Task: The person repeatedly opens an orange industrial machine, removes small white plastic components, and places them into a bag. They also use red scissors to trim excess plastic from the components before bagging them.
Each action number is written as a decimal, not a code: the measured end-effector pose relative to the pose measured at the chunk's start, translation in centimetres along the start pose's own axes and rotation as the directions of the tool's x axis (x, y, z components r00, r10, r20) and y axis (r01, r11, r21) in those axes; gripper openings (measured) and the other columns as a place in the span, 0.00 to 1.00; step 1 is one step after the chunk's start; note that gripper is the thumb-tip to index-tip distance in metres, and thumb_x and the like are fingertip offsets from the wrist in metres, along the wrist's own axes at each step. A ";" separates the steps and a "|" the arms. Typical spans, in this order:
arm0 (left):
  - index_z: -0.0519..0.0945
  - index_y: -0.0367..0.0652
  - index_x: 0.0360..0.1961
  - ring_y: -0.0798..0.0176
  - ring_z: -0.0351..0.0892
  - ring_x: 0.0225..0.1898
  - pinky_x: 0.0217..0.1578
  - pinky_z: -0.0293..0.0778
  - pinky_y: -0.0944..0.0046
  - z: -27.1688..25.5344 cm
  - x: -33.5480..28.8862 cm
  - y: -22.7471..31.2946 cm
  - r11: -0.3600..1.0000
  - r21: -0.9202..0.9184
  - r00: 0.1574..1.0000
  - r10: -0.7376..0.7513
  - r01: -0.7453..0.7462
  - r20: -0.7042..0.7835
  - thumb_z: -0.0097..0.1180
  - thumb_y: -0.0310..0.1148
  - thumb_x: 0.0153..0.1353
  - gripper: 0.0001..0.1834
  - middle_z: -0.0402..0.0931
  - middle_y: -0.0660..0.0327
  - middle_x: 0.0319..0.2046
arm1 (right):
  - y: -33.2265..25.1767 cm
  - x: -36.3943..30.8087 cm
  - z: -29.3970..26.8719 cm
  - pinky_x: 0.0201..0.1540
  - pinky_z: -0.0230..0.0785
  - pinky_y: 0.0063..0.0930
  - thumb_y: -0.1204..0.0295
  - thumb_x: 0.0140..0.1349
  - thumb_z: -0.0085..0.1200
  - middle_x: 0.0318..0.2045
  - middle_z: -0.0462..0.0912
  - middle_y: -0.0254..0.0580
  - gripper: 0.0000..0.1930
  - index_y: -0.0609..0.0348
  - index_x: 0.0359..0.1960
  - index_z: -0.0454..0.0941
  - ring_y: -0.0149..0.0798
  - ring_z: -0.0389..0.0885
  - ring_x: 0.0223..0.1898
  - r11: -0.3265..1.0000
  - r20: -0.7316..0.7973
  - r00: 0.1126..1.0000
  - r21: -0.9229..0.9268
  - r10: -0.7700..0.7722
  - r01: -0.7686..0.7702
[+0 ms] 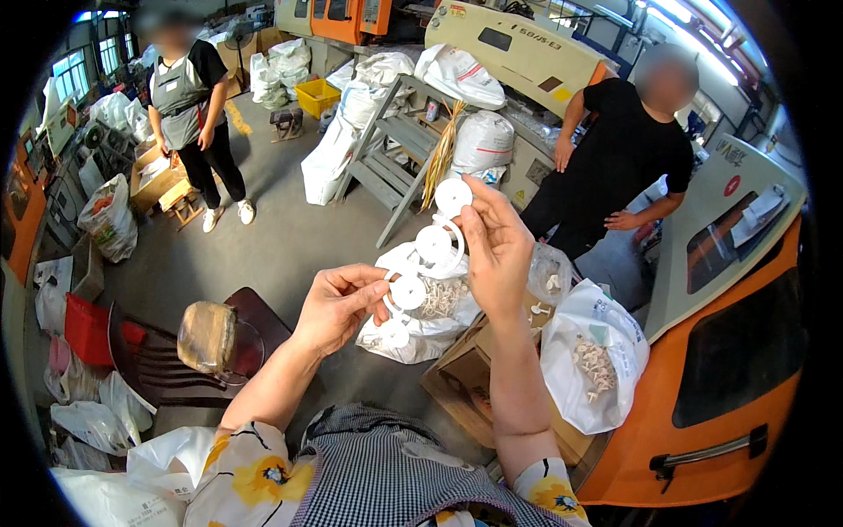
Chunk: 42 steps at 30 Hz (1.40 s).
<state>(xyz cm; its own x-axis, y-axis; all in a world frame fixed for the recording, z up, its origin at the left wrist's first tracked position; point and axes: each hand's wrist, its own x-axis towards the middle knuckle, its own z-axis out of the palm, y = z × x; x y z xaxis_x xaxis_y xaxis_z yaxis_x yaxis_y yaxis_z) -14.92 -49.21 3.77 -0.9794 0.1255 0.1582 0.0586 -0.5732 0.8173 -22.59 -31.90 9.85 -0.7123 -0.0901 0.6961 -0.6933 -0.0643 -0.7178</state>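
Both my hands hold up a white moulded plastic piece (433, 244), a row of several round discs joined by thin curved strips. My left hand (327, 309) pinches its lower part between thumb and fingers. My right hand (499, 250) grips the top disc at its right edge, thumb in front. Under the piece stands an open white bag (399, 349) with small pale parts (443, 297) in it. To the right of my right forearm, another white bag (562, 329) holds similar small parts (595, 367). A cardboard box (464, 379) is between the two bags.
A dark wooden chair (145, 364) with a wrapped bundle (206, 336) is at my left. A grey step ladder (399, 171) and full white sacks (483, 140) stand ahead. An orange machine (641, 457) borders the right. One person (180, 97) stands far left, another (628, 149) at the right.
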 end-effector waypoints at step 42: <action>0.77 0.31 0.37 0.69 0.75 0.24 0.27 0.71 0.72 4.4 4.6 -3.7 0.993 0.082 0.994 0.087 -0.081 -0.064 0.54 0.24 0.58 0.08 0.77 0.58 0.25 | -3.8 -9.8 -7.0 0.25 0.65 0.27 0.71 0.59 0.51 0.20 0.75 0.44 0.08 0.66 0.30 0.73 0.37 0.74 0.20 0.837 0.178 0.887 -0.448 0.427 -0.313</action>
<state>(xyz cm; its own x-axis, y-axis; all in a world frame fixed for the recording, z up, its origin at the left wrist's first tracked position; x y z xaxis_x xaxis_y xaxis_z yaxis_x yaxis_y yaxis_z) -18.83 -42.94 3.95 -0.9810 0.0233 0.1926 0.1536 -0.5128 0.8446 -13.73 -23.77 5.85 -0.9081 -0.2841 0.3076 -0.4063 0.4198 -0.8116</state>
